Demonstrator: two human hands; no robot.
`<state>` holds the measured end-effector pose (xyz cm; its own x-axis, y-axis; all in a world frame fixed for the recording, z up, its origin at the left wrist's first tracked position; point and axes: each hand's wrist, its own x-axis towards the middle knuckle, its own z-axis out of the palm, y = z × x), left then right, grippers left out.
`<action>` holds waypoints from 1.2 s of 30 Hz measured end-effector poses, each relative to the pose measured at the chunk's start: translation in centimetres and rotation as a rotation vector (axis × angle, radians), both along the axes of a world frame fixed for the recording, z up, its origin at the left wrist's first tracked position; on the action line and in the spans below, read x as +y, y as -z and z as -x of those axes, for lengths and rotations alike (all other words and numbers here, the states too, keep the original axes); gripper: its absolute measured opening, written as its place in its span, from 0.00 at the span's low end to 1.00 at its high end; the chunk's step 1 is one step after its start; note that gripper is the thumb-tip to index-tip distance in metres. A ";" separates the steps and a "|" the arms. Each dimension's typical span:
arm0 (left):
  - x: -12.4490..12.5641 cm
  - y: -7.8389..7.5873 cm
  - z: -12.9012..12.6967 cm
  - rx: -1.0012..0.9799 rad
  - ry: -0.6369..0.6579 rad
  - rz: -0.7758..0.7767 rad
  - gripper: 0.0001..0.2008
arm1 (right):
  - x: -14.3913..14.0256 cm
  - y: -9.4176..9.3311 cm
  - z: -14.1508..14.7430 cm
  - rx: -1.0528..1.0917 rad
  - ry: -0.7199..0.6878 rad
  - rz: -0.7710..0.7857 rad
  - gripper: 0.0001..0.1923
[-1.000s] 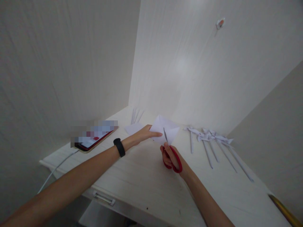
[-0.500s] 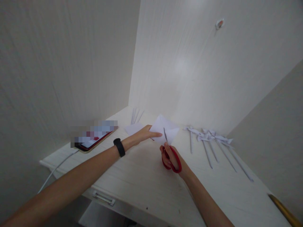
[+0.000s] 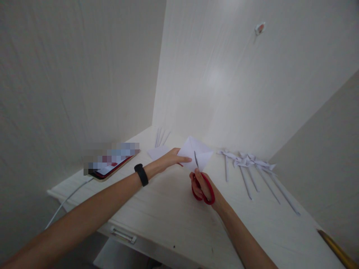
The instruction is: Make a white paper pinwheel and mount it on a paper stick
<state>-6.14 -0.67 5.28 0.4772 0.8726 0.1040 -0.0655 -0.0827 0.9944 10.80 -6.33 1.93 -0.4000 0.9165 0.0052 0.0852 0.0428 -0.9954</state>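
Observation:
My left hand [image 3: 171, 160] pinches the left edge of a white square paper sheet [image 3: 203, 151] with fold creases, held just above the white desk [image 3: 168, 209]. My right hand [image 3: 201, 186] grips red-handled scissors [image 3: 206, 188]. Their grey blades point up into the sheet's lower edge. A black band sits on my left wrist.
A phone [image 3: 110, 166] with a white cable lies at the desk's left. A small paper piece [image 3: 157, 152] and thin rolled paper sticks [image 3: 161, 137] lie behind my left hand. Several paper pinwheels on sticks [image 3: 249, 168] lie to the right. A golden rod [image 3: 336, 249] is at the bottom right.
The scissors and my right hand have crept slightly up and left into the sheet. My left hand stays put.

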 end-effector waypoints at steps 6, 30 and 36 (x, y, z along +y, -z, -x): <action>0.3 0.1 0.2 -0.062 -0.046 0.011 0.19 | -0.3 -0.5 0.3 0.039 -0.020 0.024 0.26; 0.8 -0.4 1.9 0.347 0.245 -0.117 0.14 | 2.1 -0.7 -2.2 0.144 0.117 -0.024 0.33; 1.2 -0.1 2.1 0.346 0.179 -0.086 0.15 | 0.8 -1.0 -1.9 -0.016 0.172 -0.061 0.18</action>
